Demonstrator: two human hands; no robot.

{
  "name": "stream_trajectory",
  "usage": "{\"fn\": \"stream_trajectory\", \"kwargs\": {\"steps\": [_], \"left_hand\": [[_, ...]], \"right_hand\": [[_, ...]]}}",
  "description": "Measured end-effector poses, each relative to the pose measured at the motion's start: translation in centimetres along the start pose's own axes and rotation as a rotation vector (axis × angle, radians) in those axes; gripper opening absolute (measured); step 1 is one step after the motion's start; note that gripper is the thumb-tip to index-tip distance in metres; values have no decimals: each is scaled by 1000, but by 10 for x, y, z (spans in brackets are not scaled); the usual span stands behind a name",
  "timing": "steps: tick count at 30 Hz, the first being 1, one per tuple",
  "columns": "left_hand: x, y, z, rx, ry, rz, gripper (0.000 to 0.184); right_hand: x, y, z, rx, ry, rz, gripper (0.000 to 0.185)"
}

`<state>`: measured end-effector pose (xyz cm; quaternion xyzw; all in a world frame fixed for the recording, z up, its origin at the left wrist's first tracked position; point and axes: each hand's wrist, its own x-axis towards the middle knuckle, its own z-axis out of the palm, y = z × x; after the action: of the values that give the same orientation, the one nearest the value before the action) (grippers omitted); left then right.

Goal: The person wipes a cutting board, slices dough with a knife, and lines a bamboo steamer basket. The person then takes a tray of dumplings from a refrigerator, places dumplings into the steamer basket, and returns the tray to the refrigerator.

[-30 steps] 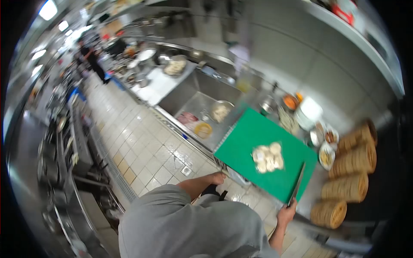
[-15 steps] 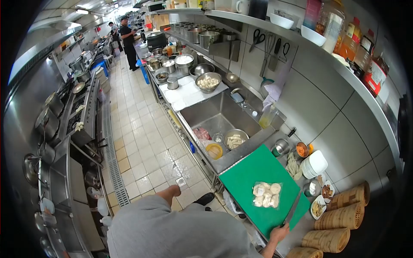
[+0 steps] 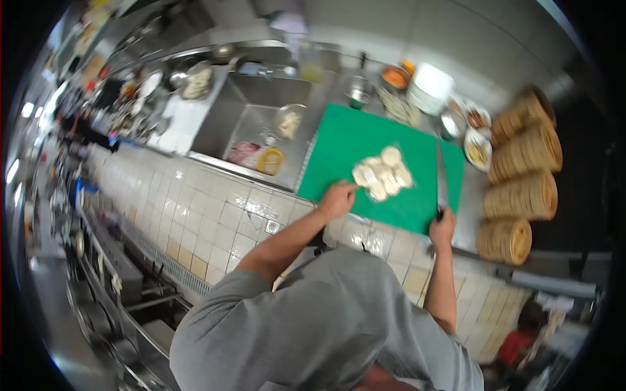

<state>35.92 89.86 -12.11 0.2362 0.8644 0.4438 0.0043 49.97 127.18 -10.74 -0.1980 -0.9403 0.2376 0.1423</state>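
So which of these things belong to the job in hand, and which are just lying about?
Probably part of the job:
knife, held
bag of white pieces
green board beneath it

Apparently just lying about:
bamboo steamers
white dishes
orange food

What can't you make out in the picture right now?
- Knife: most of its handle, covered by the right hand, head view.
- Pack of pale rounds: any lettering, too small and blurred, head view.
- Distant person: finer details, blurred and small, head view.
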Motion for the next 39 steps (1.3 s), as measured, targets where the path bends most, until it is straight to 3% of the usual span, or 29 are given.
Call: {"fn": "stream_trajectory", "kwargs": {"steps": [2,4,7,9,11,19,21,23,24,26,27,31,33,36,37,39], "left_hand": [[21,23,10,-25,14,23,7],[34,42,7,38,3,-117,22],[55,20,25,17,158,31,41],[63,35,21,110,105,-43,58],[71,37,32,250,53,11,60],[70,77,24,101,-305,-118,81],[67,61,28,396,-388,-94,59],[57,42,36,-25,-76,-230,61],[56,29,35,-162,-19,-262,59],[52,22,23,262,-108,50,51],[52,28,20,275,-149,64,48],[66,70,19,351,-251,110,45],[81,85,18,410,-250,-24,47],[92,53,31,311,-253,38,45],[87,45,27,311,-268,40,45],[78,37,8,-81,-125,-103,36]], "right_hand": [[-17,-3,-10,-41,10,64,29],[-30,-1,-13,-55,16,37,34],[-38,23,13,-30,95,2,45],[-39,19,9,46,44,74,47],[-46,13,6,29,61,80,49],[-45,-3,4,-39,28,39,44],[-41,1,6,-75,14,57,43],[-41,9,13,96,14,64,50],[-46,8,15,60,65,56,49],[-43,2,8,-34,69,27,47],[-43,1,8,55,78,71,46],[-39,-3,1,-123,16,63,46],[-40,-7,-8,-153,25,68,48],[-49,-32,-35,117,-116,399,54],[-62,-31,-34,118,-117,413,54],[-94,-23,-33,304,99,323,47]]}}
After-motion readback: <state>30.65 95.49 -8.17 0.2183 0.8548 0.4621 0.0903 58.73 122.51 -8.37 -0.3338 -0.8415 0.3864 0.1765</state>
